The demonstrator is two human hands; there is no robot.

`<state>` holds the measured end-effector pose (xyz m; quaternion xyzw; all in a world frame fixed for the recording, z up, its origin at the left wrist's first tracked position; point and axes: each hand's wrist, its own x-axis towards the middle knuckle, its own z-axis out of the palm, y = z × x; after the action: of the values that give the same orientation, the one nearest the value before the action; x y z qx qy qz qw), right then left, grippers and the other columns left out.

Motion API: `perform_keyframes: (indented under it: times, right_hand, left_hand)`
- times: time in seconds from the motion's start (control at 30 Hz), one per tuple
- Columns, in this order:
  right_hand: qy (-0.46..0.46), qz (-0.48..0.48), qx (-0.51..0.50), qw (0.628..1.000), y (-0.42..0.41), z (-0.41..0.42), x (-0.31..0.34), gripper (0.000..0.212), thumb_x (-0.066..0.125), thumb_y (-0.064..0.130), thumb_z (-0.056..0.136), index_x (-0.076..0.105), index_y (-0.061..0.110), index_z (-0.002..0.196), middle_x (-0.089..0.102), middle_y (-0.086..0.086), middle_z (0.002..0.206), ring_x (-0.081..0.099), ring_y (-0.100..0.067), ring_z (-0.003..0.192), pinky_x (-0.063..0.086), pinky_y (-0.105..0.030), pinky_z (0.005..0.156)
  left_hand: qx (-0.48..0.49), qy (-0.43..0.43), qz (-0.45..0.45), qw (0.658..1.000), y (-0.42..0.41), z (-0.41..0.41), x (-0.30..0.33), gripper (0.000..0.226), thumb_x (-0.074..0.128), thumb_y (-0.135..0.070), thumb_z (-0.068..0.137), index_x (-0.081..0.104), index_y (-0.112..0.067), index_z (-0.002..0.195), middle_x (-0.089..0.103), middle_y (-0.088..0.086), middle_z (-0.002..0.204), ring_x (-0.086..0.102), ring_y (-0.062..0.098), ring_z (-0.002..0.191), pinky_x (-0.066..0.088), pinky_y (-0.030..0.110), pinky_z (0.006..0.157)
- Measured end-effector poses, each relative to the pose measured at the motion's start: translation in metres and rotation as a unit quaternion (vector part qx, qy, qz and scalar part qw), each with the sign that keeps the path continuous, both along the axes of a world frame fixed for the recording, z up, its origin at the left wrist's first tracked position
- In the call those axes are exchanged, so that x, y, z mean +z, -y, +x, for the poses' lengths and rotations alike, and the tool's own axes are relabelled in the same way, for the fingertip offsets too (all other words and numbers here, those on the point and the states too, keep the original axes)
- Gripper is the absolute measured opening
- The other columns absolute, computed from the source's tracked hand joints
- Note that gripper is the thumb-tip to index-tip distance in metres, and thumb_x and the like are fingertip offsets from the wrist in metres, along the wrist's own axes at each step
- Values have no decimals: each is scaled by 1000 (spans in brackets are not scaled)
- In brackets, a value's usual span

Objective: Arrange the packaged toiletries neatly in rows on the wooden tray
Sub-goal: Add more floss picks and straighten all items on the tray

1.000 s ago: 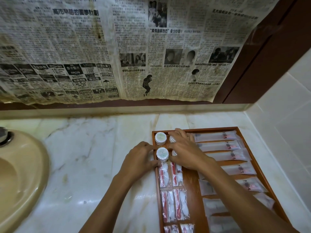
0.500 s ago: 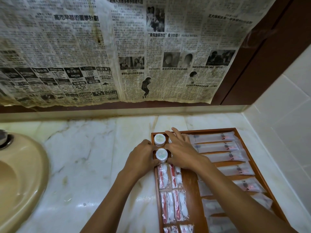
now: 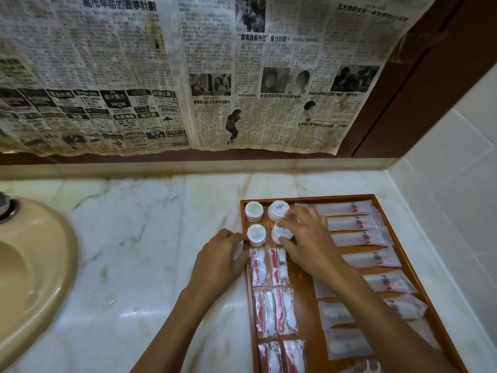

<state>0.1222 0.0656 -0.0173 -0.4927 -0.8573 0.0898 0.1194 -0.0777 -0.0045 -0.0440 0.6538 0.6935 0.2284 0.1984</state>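
Note:
The wooden tray (image 3: 306,197) lies on the marble counter at the right. Four round white packs sit two by two in its far left corner, such as the far-left one (image 3: 254,211). My right hand (image 3: 309,238) pinches the near-right round pack (image 3: 281,232) between thumb and fingers. Against the tray's left rim rests my left hand (image 3: 220,259), its fingertips touching the near-left round pack (image 3: 256,235) and a red-and-white packet (image 3: 258,267). More such packets form two columns toward me. Long translucent sachets (image 3: 355,223) lie in a column along the right side, partly hidden by my right arm.
A beige sink basin (image 3: 35,278) with a metal fitting sits at the left. Marble counter (image 3: 139,251) stretches between sink and tray. Newspaper (image 3: 188,76) hangs over the back wall, and a white tiled wall (image 3: 457,197) stands close to the tray's right side.
My right hand has drawn back to the right, uncovering the two right-hand round packs. My left hand stays at the tray's left rim.

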Motion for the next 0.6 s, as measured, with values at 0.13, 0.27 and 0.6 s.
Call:
perform_keyframes:
  times: [0.13, 0.27, 0.6]
  right_hand:
    - [42, 16, 33, 998, 39, 13, -12, 13, 68, 27, 87, 73, 24, 99, 58, 5, 100, 47, -18, 97, 37, -35, 81]
    - [79, -37, 47, 995, 50, 15, -23, 20, 59, 34, 91, 71, 30, 106, 54, 5, 108, 38, -15, 104, 25, -34, 85]
    - [89, -22, 28, 995, 52, 11, -26, 22, 56, 35, 90, 71, 29, 105, 56, 2, 109, 35, -16, 105, 23, -38, 86]
  left_hand:
    - [2, -4, -4, 1000, 26, 16, -6, 33, 54, -53, 90, 65, -36, 116, 59, -10, 101, 53, 6, 80, 35, 14, 59]
    - [-6, -56, -32, 998, 33, 31, -4, 40, 57, -55, 87, 62, -35, 121, 58, -6, 108, 54, 10, 95, 29, 19, 59]
    - [9, -112, -62, 992, 29, 41, 5, 27, 58, -47, 87, 68, -30, 104, 57, -2, 96, 54, 14, 87, 23, 22, 52]
